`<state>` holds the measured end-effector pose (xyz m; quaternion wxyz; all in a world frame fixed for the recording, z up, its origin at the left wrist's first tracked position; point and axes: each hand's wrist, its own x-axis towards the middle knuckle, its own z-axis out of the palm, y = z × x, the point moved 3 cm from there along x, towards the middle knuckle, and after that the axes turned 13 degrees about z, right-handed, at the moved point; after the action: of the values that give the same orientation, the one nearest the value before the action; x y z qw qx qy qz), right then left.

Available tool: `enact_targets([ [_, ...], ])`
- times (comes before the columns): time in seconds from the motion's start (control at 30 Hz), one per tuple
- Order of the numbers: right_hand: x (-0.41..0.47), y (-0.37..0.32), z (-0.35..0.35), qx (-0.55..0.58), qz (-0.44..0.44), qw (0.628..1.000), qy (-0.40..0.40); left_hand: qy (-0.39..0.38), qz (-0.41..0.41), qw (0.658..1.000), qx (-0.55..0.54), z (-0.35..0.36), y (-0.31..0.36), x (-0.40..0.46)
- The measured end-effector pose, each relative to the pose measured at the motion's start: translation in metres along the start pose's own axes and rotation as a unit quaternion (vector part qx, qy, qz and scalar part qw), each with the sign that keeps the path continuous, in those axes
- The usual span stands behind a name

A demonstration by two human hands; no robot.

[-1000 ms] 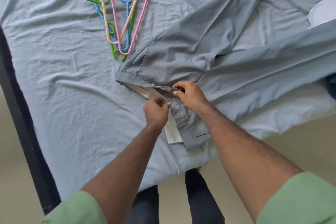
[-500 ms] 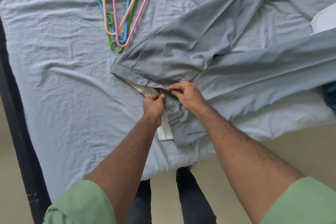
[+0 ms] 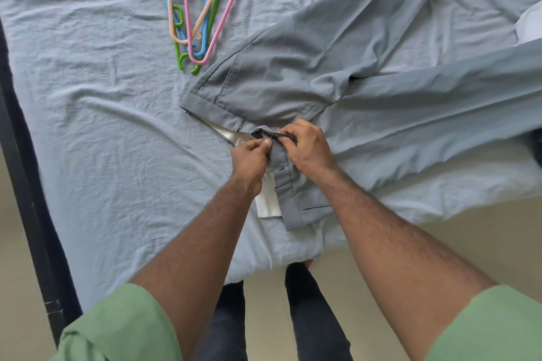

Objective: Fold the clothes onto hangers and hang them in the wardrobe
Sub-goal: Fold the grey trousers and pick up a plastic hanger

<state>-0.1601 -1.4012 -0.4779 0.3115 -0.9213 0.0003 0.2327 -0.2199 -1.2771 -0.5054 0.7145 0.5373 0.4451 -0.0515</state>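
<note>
Both hands, the left hand point(image 3: 249, 160) and right hand point(image 3: 305, 146), pinch the waist of the grey cloth trousers point(image 3: 293, 76) lying on the bed, and the flaps could slip apart if one pinch loosens.

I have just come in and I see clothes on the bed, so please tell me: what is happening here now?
A person in green sleeves stands at the bed and works on grey trousers spread over the blue bedsheet. Both hands pinch the open waistband: the left hand on one flap, the right hand on the other, seemingly fastening it. The plastic hangers lie untouched beyond the trousers, so nothing is on a hanger yet.
</note>
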Motion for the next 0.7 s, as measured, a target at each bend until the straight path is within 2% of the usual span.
enact_targets([
  [0.33, 0.0, -0.017, -0.005, -0.124, -0.084, 0.989, -0.012, 0.002, -0.012, 1.0, -0.013, -0.001, 0.009, -0.004],
  [0.7, -0.005, -0.026, 0.0, -0.213, -0.141, 0.966, 0.028, -0.009, -0.018, 1.0, -0.007, -0.003, 0.015, -0.006],
])
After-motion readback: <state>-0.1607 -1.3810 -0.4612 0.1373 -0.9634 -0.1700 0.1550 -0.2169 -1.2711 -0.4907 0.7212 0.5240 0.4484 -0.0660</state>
